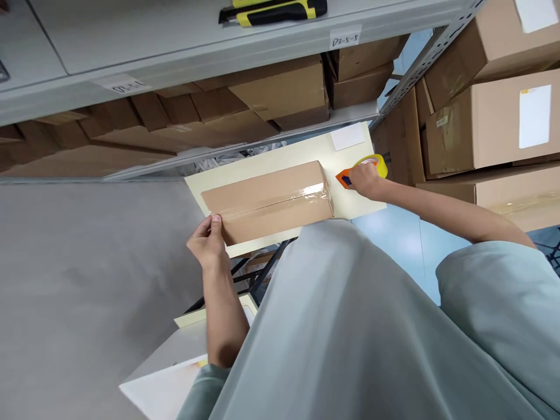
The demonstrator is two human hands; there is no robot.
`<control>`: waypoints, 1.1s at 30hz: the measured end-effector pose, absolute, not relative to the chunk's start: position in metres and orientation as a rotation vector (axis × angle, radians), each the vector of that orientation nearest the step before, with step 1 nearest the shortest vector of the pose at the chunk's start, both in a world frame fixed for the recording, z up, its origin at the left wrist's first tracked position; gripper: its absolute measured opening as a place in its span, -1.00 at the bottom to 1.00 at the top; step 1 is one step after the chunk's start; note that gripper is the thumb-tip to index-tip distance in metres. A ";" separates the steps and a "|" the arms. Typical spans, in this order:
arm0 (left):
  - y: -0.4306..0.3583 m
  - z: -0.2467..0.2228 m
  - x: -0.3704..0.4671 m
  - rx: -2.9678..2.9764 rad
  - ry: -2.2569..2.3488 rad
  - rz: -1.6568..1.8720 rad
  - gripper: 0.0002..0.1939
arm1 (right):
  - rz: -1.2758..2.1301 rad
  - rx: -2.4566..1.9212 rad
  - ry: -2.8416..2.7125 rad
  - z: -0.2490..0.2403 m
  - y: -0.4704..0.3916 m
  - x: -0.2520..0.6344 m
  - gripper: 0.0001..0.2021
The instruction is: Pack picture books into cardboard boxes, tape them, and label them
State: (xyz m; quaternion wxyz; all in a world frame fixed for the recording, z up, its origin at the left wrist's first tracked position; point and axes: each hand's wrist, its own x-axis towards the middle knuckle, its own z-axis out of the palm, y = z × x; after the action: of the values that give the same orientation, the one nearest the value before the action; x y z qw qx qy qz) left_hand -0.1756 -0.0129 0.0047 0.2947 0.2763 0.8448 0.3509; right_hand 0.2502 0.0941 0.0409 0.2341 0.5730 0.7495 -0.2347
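A long, narrow cardboard box (275, 205) lies on a pale cream board, with a strip of clear tape along the seam on its top. At its left end, my left hand (209, 236) is closed, thumb and fingers pinched at the box edge; the underside of that grip is hidden. To the right of the box, my right hand (366, 179) is wrapped around an orange tape dispenser (343, 177) carrying a yellow tape roll (382, 167). The dispenser's tip points left, a little apart from the box's right end.
Beneath the box is the cream board (280, 153), with a white paper (347, 137) at its far right. A utility knife (280, 13) rests on the grey shelf above. Cardboard boxes (280, 90) fill the lower shelf; more stacked boxes (494, 125) stand at right. A grey wall (87, 262) borders the left.
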 end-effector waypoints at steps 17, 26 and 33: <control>0.027 0.132 -0.007 2.073 1.295 1.259 -0.55 | -0.663 1.619 2.372 0.189 0.111 0.228 -0.59; 0.111 0.150 -0.060 2.005 1.481 1.478 -0.34 | -0.467 1.334 2.987 0.245 0.215 0.088 -0.66; 0.155 0.165 -0.122 1.982 1.664 1.382 -0.32 | -0.186 1.483 2.655 0.262 0.282 -0.014 -0.61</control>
State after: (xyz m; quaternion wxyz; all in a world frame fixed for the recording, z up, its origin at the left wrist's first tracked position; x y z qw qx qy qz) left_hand -0.1217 0.1555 0.1651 0.1038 0.6719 0.5642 0.4685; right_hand -0.0136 0.2816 0.2619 0.0473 0.4861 0.8705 -0.0611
